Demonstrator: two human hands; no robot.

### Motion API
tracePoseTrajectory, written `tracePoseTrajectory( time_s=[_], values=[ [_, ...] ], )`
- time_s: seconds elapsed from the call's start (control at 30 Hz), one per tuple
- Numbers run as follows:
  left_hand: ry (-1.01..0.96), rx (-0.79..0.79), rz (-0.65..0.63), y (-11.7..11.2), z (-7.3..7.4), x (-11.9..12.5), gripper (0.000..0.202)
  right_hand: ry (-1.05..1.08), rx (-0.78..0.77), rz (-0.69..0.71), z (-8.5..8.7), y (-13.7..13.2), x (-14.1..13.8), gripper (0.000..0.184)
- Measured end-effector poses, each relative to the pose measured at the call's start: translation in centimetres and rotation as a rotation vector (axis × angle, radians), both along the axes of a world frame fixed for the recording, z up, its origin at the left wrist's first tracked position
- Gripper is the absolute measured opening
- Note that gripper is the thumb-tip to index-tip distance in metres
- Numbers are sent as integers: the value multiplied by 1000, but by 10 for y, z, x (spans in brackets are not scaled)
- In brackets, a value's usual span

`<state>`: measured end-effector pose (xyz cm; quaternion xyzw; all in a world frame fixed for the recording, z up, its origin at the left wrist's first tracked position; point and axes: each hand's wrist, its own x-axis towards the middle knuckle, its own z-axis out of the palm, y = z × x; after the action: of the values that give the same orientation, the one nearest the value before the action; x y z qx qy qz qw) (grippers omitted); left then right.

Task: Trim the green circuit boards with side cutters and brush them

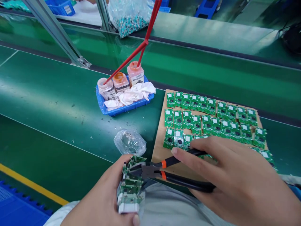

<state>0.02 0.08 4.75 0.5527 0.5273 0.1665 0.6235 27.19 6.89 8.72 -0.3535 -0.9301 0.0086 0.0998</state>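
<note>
My left hand (107, 194) is closed round a stack of small green circuit boards (130, 183), held upright near the bottom of the view. My right hand (232, 182) grips black-handled cutting pliers (164, 171) with orange collars. The plier jaws touch the upper edge of the stack. Just behind my right hand lies a brown cardboard sheet (160, 150) carrying several rows of green circuit boards (211, 121).
A crumpled clear plastic bag (129, 142) lies on the green bench left of the cardboard. Farther back, a blue tray (124, 108) holds three orange-capped bottles, white cloths and red tubes. A metal frame leg (58, 34) stands at the back left. A yellow line marks the near left edge.
</note>
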Motion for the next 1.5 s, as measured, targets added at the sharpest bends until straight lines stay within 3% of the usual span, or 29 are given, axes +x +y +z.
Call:
tracePoseTrajectory(
  time_s=[0.4,0.7,0.9,1.07,1.37,1.5],
  values=[
    [94,54,-73,0,1,2,88,-37,95,0,4,-1,2,36],
    [60,-39,27,-2,2,7,87,-107,121,27,5,-4,3,43],
    [88,85,12,-3,-4,8,85,-108,122,49,9,-2,1,40],
    [103,117,5,0,-2,11,80,-109,97,69,10,-4,3,38],
    [30,7,45,4,4,16,77,-138,90,98,6,-3,6,46],
    [-70,-61,108,11,10,24,69,-139,83,76,-1,-1,3,41]
  ],
)
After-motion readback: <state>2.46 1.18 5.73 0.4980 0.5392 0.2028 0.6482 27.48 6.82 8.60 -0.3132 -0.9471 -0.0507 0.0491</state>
